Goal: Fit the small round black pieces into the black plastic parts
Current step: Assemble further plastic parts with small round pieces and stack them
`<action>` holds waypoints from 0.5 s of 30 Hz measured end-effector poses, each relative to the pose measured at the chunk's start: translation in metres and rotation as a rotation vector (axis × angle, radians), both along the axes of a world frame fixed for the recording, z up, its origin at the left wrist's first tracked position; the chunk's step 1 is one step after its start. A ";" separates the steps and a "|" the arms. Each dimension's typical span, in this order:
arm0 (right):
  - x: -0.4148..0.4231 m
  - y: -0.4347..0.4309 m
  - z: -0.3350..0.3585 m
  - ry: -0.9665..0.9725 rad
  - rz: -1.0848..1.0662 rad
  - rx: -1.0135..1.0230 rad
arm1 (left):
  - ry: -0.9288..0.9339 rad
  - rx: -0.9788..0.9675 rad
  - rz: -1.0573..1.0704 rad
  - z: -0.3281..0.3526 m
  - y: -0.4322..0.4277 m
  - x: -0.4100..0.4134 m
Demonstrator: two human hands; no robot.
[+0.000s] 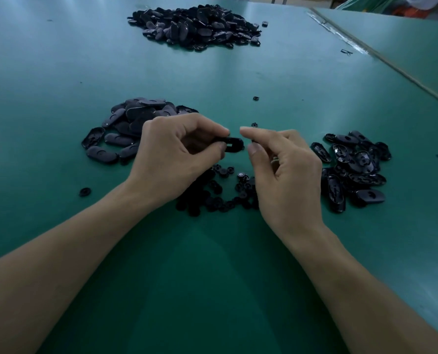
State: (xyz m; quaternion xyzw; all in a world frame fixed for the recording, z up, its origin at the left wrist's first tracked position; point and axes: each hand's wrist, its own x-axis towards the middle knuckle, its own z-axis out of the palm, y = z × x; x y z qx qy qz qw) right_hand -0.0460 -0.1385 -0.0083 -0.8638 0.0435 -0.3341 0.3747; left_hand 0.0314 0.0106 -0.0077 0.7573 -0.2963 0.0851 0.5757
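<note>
Left hand [172, 154] pinches black part [232, 145], right hand [287, 172] beside — piles [353, 169] flanking.

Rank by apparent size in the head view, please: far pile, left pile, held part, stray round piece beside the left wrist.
1. far pile and left pile: look alike, distance differs, so unranked.
2. held part, partly covered by the left hand.
3. stray round piece.

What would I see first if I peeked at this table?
Two hands meet mid-table: the left hand pinches one black plastic part, the right hand close beside it. Small round pieces lie scattered beneath them, and a left heap, a right heap and a big far heap of black parts sit on the green table.
</note>
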 end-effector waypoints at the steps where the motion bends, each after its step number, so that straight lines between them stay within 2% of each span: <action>1: 0.000 0.000 0.000 0.015 0.001 0.014 | -0.005 0.007 -0.012 0.000 0.000 -0.001; 6: 0.001 0.000 0.001 0.045 0.015 0.097 | -0.008 0.015 -0.056 0.001 -0.001 -0.004; 15: 0.001 0.001 0.002 0.024 0.039 0.114 | -0.018 0.024 -0.057 0.001 -0.001 -0.004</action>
